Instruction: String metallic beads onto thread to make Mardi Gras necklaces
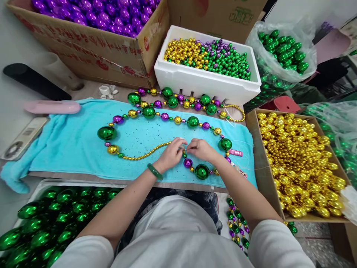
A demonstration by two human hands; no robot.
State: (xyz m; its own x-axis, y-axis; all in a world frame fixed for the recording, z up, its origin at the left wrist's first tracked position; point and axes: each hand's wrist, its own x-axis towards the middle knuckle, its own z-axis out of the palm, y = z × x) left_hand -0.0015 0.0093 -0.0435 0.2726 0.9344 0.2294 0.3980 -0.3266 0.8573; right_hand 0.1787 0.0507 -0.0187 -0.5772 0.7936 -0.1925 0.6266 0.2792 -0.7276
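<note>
A bead necklace [177, 120] of green, purple and gold balls lies in a loop on a turquoise towel [83, 128]. At its near side my left hand [173, 150], with a green bangle on the wrist, pinches the end of the small gold bead strand [147, 153]. Facing it, my right hand [201, 149] is closed in a pinch where the thin string comes out by the green and purple beads. The fingertips nearly meet, and the string between them is too fine to follow. A second bead strand [173, 102] lies along the towel's far edge.
Behind the towel stand a cardboard box [106, 52] of purple balls and a white foam box [200, 70] of small beads. Gold beads fill a carton [267, 175] at right. Green balls [61, 216] lie front left; a pink-handled tool [52, 107] rests at left.
</note>
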